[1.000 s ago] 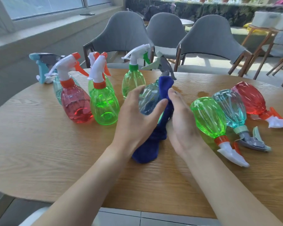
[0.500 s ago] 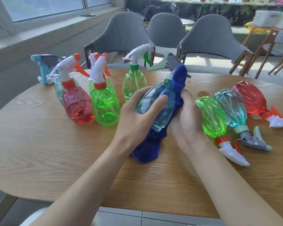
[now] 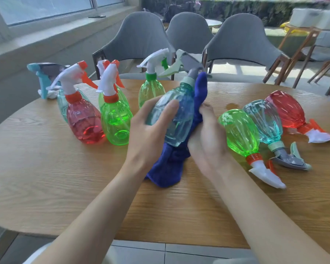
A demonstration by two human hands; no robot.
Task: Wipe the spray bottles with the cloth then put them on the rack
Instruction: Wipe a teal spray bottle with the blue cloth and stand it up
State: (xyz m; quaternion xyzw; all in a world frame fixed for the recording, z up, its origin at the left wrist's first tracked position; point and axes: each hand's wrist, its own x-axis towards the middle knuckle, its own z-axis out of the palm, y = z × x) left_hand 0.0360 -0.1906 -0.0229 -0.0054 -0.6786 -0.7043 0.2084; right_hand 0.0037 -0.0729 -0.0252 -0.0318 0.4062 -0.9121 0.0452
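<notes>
My left hand [image 3: 149, 134] grips a clear blue spray bottle [image 3: 177, 119] tilted over the table, its grey nozzle pointing away from me. My right hand [image 3: 208, 138] holds a dark blue cloth [image 3: 171, 164] against the bottle's right side; the cloth hangs down onto the wooden table [image 3: 46, 178]. Upright at the left stand a red bottle [image 3: 84, 121], a green bottle [image 3: 116, 122], another green one [image 3: 151, 92] behind, and a teal one partly hidden. Lying on their sides at the right are a green bottle [image 3: 240, 134], a teal bottle [image 3: 265, 122] and a red bottle [image 3: 288, 109].
Three grey chairs [image 3: 242, 40] stand behind the round table. A window ledge [image 3: 46, 39] runs along the left. A teal-and-grey sprayer head [image 3: 44, 73] pokes up at the far left edge. No rack is in view.
The held bottle has tipped from nearly upright to leaning, nozzle swinging right. The cloth has slid up toward the bottle's neck, with my right hand following along its side.
</notes>
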